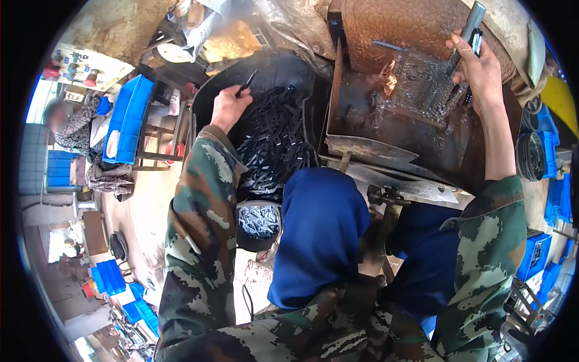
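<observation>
Past the worker's knees [322, 229] and a small bucket [256, 244], I see the left hand [231, 106] pinching 1 black strip [248, 81] near the left edge of a dark tub [292, 67] of strips [274, 142], and the right hand [480, 71] curled round a grey rod [473, 23] near the metal tray's [369, 148] right edge.

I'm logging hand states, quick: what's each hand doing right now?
Left hand: closed, holding a slim dark piece.
Right hand: closed on a grey rod; whether it grips anything else is unclear.
</observation>
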Demonstrator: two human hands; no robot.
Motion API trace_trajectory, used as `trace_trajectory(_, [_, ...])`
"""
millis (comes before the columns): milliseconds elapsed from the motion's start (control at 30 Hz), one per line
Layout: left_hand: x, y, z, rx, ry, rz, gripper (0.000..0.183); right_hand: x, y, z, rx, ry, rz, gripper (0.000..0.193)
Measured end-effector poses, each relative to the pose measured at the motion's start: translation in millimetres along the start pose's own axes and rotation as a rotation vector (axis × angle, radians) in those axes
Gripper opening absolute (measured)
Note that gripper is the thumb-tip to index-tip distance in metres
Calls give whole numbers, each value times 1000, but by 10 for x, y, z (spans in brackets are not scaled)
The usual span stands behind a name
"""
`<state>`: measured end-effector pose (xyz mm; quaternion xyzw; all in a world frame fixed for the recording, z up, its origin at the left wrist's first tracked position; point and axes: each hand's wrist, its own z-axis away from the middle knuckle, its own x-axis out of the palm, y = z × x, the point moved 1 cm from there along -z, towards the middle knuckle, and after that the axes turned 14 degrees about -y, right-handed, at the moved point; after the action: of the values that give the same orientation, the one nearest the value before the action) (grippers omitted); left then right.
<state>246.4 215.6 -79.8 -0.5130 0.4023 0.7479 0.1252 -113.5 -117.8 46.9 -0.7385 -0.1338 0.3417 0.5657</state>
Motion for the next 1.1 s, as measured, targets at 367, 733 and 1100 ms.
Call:
trace_trajectory(367, [541, -480, -178, -90, -117, -185, 54, -41, 10, -12, 16, 9, -23, 36])
trace_trajectory(733, [572, -415, -208, -160, -122, -280, 49, -4, -27, -2, 6, -9, -101, 30])
trace_trajectory(1100, [603, -474, -171, -70, -71, -305, 41, 22, -19, 3, 0, -4, -79, 32])
